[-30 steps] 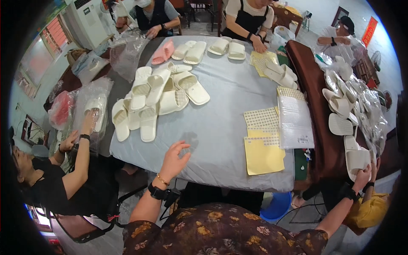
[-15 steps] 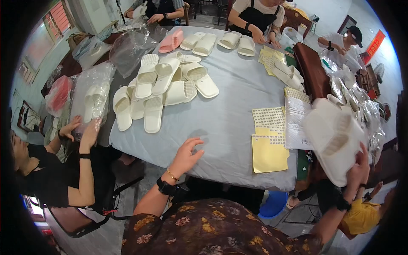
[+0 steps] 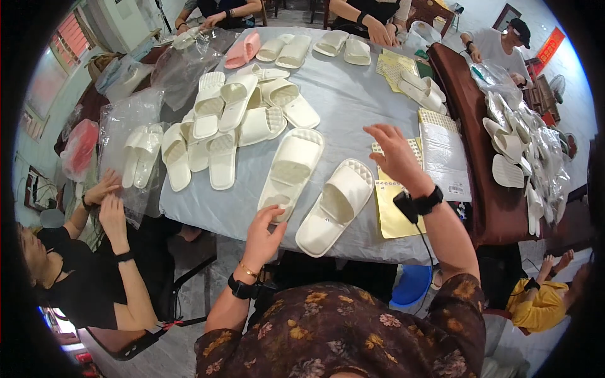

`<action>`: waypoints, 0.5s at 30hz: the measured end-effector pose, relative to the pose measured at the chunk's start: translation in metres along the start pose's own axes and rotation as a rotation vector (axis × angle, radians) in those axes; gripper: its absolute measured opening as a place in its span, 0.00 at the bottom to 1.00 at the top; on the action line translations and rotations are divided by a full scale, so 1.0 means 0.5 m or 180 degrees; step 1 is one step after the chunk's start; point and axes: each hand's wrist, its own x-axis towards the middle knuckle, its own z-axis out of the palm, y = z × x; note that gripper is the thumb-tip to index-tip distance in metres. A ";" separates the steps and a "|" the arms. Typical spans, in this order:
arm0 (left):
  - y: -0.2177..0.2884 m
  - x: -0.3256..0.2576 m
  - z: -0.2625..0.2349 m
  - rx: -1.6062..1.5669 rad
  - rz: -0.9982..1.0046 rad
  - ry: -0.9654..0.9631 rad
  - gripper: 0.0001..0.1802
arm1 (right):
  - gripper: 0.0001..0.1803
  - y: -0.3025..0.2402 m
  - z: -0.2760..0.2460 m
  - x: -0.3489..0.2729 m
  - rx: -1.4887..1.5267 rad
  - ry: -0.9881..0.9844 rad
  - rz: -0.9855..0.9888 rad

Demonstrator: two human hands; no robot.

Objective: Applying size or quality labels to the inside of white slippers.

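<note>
A pair of white slippers lies at the near edge of the grey-covered table, toes pointing away from me. My left hand (image 3: 261, 239) grips the heel of the left slipper (image 3: 292, 167), its fingertips on the sole and the thumb at the edge. Beside it rests the right slipper (image 3: 335, 206), angled to the right and untouched. Over the yellow sticker sheets (image 3: 394, 220) my right hand (image 3: 397, 156) hovers open and holds nothing, fingers spread. A pile of white slippers (image 3: 236, 107) lies beyond my left hand.
Pink slippers (image 3: 242, 50) and more white pairs line the far edge. A plastic-wrapped packet (image 3: 444, 157) lies right, beside a brown bench (image 3: 466, 126) and bagged slippers. At left, a co-worker's hands (image 3: 110, 201) touch a clear bag with slippers. A blue basin (image 3: 411, 286) stands below.
The white slippers in my right hand came from the right onto the table before me. My right hand has let go and moved left; my left hand has closed on one heel.
</note>
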 end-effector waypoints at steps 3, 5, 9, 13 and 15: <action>-0.006 0.012 0.001 0.0764 0.0354 0.0337 0.21 | 0.26 -0.016 0.038 -0.071 0.0527 -0.0200 0.0744; -0.008 0.041 -0.001 0.1019 0.0502 0.0443 0.22 | 0.29 -0.048 0.059 -0.125 0.0764 -0.0347 0.1293; -0.024 0.094 0.006 0.1647 0.0751 0.0508 0.30 | 0.42 -0.131 0.104 -0.210 0.1043 -0.0610 0.1510; -0.019 0.111 0.032 0.2160 0.0701 0.0081 0.35 | 0.42 -0.155 0.147 -0.226 0.0943 -0.0521 0.1425; -0.008 0.096 0.052 0.2071 0.0663 0.0033 0.37 | 0.41 -0.123 0.171 -0.214 0.0838 -0.0425 0.1419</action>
